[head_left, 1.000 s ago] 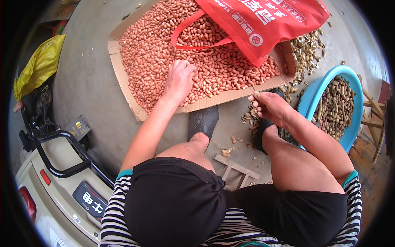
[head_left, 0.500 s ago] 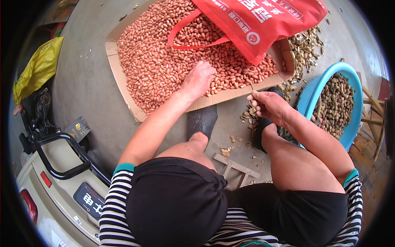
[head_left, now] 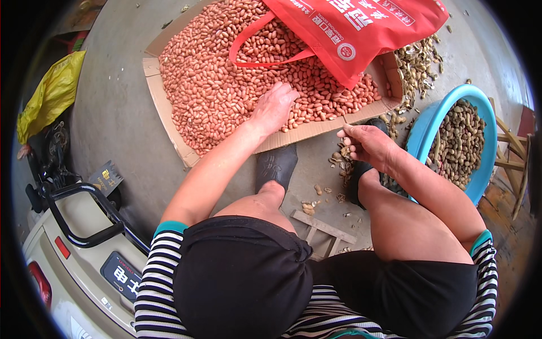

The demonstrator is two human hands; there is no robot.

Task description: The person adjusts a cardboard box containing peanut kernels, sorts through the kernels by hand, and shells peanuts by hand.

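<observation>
A heap of shelled red-skinned peanuts point(head_left: 209, 85) fills a low cardboard tray point(head_left: 179, 146). My left hand point(head_left: 275, 106) rests on the near part of the heap, fingers bent and close together among the kernels; what lies under them is hidden. Off the tray's near right edge, my right hand point(head_left: 370, 146) is held in the air, thumb pressed to curled fingers. Whatever it pinches is too small to make out. A red bag point(head_left: 361, 34) lies over the far right of the heap, its strap looping across the kernels.
A blue basin point(head_left: 422, 135) of unshelled peanuts point(head_left: 460, 150) stands right of my right arm. Empty shells point(head_left: 418, 68) lie beyond the tray's right side. A wooden stool frame point(head_left: 324, 229) is between my legs; a beige scooter point(head_left: 68, 265) and a yellow bag point(head_left: 51, 96) are at left.
The left hand's fingers have shifted very slightly to the right over the kernels. My right hand keeps nearly the same place and pinch.
</observation>
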